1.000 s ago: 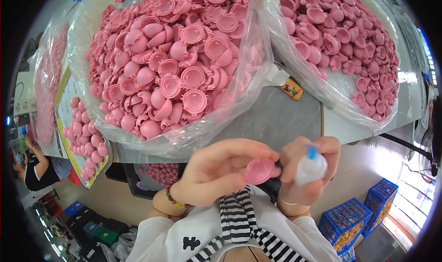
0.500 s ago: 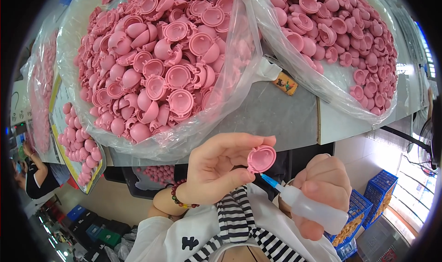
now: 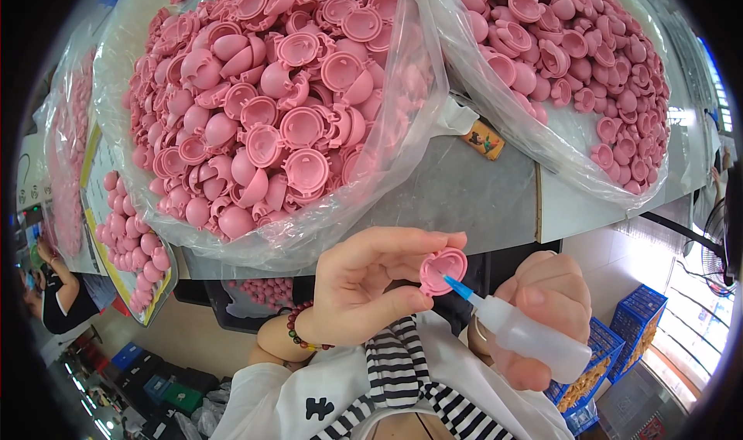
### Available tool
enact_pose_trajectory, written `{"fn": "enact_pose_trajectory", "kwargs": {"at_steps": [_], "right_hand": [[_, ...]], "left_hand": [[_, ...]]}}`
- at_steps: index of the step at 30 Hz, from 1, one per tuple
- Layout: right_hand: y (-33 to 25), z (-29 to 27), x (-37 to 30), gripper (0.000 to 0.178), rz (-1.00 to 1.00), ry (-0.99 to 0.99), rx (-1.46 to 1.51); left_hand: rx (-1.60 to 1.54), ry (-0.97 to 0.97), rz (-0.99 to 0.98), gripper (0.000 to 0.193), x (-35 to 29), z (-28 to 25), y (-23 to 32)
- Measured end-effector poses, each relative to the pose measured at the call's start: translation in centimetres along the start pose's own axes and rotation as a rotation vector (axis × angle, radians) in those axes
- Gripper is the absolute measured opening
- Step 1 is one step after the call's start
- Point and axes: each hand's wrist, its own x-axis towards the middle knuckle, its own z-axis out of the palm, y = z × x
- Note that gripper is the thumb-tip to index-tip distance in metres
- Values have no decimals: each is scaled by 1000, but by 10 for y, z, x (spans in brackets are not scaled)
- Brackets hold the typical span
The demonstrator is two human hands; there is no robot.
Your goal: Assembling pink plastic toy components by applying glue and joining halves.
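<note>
Between thumb and fingers, my left hand [image 3: 371, 281] grips a small pink plastic half-shell [image 3: 443, 272] with its hollow side facing up toward me. My right hand [image 3: 546, 308] is closed round a translucent white squeeze bottle [image 3: 534, 338] with a thin blue nozzle [image 3: 458, 287]. The nozzle's tip overlaps the inside of the shell; whether it touches the surface I cannot tell. Beyond my hands, a large clear plastic bag [image 3: 294, 243] lies open, heaped with pink half-shells [image 3: 263, 144] of the same kind.
A second clear bag [image 3: 534, 157] of smaller pink parts lies at the far right. A small yellow box [image 3: 484, 140] sits on the grey table [image 3: 472, 184] between the bags. Rounded pink pieces [image 3: 135, 243] lie on a tray at left. Blue crates [image 3: 638, 328] stand at lower right; another person [image 3: 70, 293] is at far left.
The nozzle tip has moved from the shell's lower edge up and over its hollow. My left hand and the shell have shifted very slightly right.
</note>
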Motion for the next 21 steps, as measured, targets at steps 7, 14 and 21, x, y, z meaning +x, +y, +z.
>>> {"fn": "enact_pose_trajectory", "kwargs": {"at_steps": [7,14,21], "right_hand": [[3,3,-2,65,-6,78,-10],[3,6,-5,65,-8,92,-68],[12,-2,-5,60,-12,102,79]], "left_hand": [[24,35,5,44,-1,-1,1],[216,109,41,45,-1,2,5],[674,158,288,35,3,3,6]]}}
